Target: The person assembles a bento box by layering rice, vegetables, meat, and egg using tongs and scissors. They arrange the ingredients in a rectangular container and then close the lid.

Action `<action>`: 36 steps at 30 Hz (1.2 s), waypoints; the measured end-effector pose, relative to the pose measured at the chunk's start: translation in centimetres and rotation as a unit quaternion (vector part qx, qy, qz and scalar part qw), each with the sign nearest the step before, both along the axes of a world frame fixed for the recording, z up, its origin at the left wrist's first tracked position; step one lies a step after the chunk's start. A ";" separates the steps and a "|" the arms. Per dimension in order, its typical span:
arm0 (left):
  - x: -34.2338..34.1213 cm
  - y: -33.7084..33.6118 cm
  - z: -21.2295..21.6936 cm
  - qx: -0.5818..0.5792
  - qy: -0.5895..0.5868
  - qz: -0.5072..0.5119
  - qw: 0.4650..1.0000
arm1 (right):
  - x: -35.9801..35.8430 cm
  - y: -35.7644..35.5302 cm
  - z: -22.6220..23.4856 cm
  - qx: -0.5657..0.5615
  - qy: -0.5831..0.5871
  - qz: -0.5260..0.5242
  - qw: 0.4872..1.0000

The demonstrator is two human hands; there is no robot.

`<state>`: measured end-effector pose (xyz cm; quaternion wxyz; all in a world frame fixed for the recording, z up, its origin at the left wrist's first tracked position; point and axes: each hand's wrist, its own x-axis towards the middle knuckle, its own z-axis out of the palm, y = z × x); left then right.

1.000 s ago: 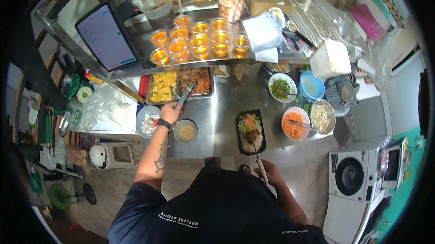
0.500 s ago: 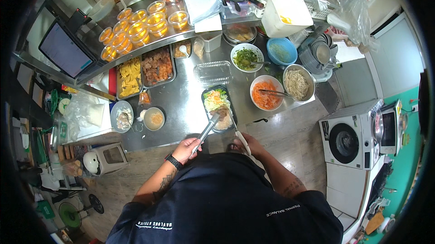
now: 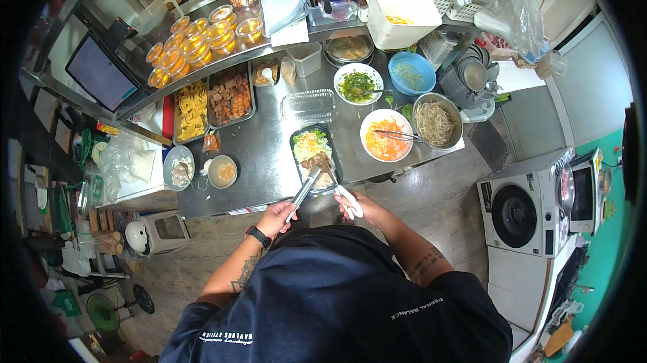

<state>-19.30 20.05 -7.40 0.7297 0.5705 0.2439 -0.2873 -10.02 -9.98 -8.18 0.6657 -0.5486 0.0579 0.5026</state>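
My left hand point(image 3: 275, 219) is closed around metal tongs point(image 3: 304, 192), whose tips meet brown sliced meat point(image 3: 314, 162) in a black takeaway tray point(image 3: 293, 151). In my right hand point(image 3: 366, 209) are scissors with white handles point(image 3: 350, 203); their blades reach up to the meat from the right. Shredded greens and carrot point(image 3: 311, 141) fill the tray's far part, and pale noodles or rice lie around the meat. A clear plastic lid point(image 3: 308, 105) sits just beyond the tray.
Right of the tray stand bowls of shredded carrot point(image 3: 386, 135), bean sprouts point(image 3: 435, 122) and chopped greens point(image 3: 357, 85). Farther left are trays of cooked meat point(image 3: 231, 99) and yellow pieces point(image 3: 192, 110). Lidded sauce cups point(image 3: 195, 46) line the raised shelf. A washing machine point(image 3: 515, 215) stands at right.
The view has shifted slightly. My right hand has brought the scissors left, closer to the tongs, and their blades are now at the meat. The tongs still reach into the tray.
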 end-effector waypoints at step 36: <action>0.1 -0.6 -1.1 0.022 -0.046 -0.009 0.999 | -2.0 2.4 -0.8 -0.036 -0.073 0.011 0.997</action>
